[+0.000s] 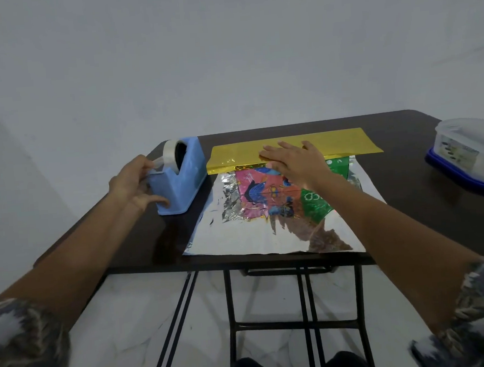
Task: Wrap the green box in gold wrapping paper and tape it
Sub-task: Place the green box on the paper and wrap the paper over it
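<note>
The green box (338, 164), with a pink and blue picture on its near face, stands on the wrapping paper (256, 234), whose silver underside faces up toward me. The far part of the sheet is folded over the box top, gold side up (344, 143). My right hand (293, 157) lies flat on that gold flap with straight fingers, pressing it onto the box. My left hand (136, 183) is at the blue tape dispenser (181, 182); its fingers pinch the free end of the clear tape (158, 162) near the cutter, while the thumb rests against the dispenser's side.
A dark folding table (410, 199) holds everything. A clear plastic container with a blue lid (470, 153) stands at the right edge. The dispenser sits at the table's left edge. Pale tiled floor and the table legs show below; my knees are under the near edge.
</note>
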Tool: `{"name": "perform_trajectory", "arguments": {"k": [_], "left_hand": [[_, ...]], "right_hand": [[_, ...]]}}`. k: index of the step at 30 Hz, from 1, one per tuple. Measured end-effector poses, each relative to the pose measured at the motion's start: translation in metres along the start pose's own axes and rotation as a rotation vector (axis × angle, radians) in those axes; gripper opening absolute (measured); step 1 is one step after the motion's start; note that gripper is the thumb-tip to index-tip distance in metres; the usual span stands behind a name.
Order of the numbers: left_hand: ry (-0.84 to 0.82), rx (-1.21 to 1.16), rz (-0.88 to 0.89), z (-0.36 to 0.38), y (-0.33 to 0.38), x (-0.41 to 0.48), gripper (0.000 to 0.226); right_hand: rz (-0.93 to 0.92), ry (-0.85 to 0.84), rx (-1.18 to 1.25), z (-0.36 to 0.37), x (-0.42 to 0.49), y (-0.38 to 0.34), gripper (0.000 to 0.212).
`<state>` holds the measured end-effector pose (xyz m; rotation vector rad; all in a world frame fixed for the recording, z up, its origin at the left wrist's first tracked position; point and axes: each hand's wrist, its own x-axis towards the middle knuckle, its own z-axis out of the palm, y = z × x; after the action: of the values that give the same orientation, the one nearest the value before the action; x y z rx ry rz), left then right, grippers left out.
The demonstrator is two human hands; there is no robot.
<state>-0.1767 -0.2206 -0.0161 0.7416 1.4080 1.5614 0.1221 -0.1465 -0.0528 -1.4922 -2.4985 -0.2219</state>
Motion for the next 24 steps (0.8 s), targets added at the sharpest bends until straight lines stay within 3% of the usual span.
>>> {"name": "perform_trajectory", "arguments": {"k": [12,16,19,24], "left_hand": [[-0.005,-0.076,-0.015,-0.012,-0.023,0.004,0.005],[0.033,-0.105,0.007,-0.019,-0.037,0.001,0.036],[0.066,-0.102,0.027,-0.015,-0.04,-0.002,0.031],[0.137,-0.011,0.012,-0.007,-0.048,0.001,0.046]], "right_hand": [[0.008,-0.002,-0.005,-0.001,-0.002,-0.001,0.046],[0.01,0.001,0.002,-0.001,-0.001,-0.001,0.046],[0.011,0.002,-0.004,-0.001,0.0,-0.001,0.046],[0.006,0.015,-0.008,0.001,-0.001,-0.001,0.046]]}}
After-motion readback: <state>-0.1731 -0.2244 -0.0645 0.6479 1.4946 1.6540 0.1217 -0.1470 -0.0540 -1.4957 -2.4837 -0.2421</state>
